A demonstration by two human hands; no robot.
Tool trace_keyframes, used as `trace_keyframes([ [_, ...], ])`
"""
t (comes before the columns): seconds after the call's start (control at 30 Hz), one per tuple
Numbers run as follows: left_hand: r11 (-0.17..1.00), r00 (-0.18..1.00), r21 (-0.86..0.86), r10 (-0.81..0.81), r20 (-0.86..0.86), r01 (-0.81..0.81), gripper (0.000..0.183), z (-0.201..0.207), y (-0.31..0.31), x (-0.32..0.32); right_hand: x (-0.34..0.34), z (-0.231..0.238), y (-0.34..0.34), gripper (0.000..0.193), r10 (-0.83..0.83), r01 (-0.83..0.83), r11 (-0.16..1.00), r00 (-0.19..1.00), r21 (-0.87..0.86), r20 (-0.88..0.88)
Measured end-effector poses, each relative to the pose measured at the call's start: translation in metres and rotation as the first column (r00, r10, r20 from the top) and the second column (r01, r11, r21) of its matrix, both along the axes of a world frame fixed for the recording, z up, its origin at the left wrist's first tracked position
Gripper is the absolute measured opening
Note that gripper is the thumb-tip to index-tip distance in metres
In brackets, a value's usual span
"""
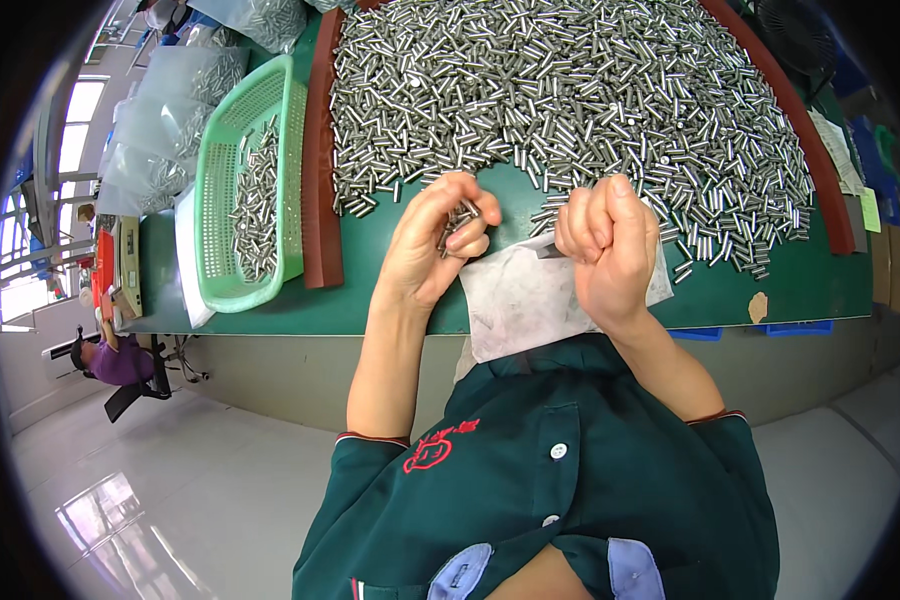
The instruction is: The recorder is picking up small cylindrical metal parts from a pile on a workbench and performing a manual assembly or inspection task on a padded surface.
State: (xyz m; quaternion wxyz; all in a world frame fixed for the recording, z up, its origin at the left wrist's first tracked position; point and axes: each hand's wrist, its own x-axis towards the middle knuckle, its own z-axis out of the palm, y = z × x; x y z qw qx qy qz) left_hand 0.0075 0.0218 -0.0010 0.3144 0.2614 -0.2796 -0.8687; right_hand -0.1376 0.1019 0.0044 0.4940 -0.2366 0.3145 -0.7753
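Observation:
My left hand (438,235) is curled around several small metal pins (460,222), shiny cylinders that show between the fingers and thumb. To its right, my right hand (612,245) is closed with the fingers folded in. A dark sliver (550,252) shows beside its fingers; I cannot make out what it is. Both hands are above the near edge of the green table, over or beside a smudged white cloth (518,300) that hangs past the edge. Just beyond them spreads a wide layer of loose metal pins (570,90).
Red-brown rails (322,200) bound the pins at left and right. A green plastic basket (206,200) holding more pins stands at the left, with clear bags of pins (160,125) behind it. A fan (795,40) stands at the far right. Another person (120,362) sits at the far left.

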Motion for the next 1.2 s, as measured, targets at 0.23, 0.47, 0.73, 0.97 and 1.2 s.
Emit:
trace_keyframes([
  [0.23,0.568,0.649,-0.791,0.517,0.558,0.228,0.017,0.006,-0.002,0.006,-0.003,-0.002,0.001,0.04,0.003,-0.003,1.0,1.0,0.006,-0.014],
  [0.47,0.227,0.313,-0.73,0.793,0.523,0.645,0.015,0.009,0.006,-0.011,-0.001,-0.002,0.0,0.04,-0.004,0.004,1.0,1.0,-0.005,-0.004],
  [0.73,0.215,0.127,-0.503,0.818,0.562,0.837,0.02,0.005,0.007,-0.028,-0.002,0.0,0.001,0.039,0.017,-0.017,1.0,1.0,-0.006,0.012],
  [0.97,0.803,0.833,-0.557,0.15,0.532,0.211,0.012,0.002,0.009,-0.014,-0.003,-0.003,0.001,0.038,-0.005,0.006,1.0,0.998,0.012,-0.064],
  [1.2,0.997,0.997,-0.049,-0.056,-0.043,0.054,0.004,-0.009,0.001,0.0,-0.003,-0.001,0.001,0.038,0.001,-0.001,1.0,1.0,-0.002,0.009],
])
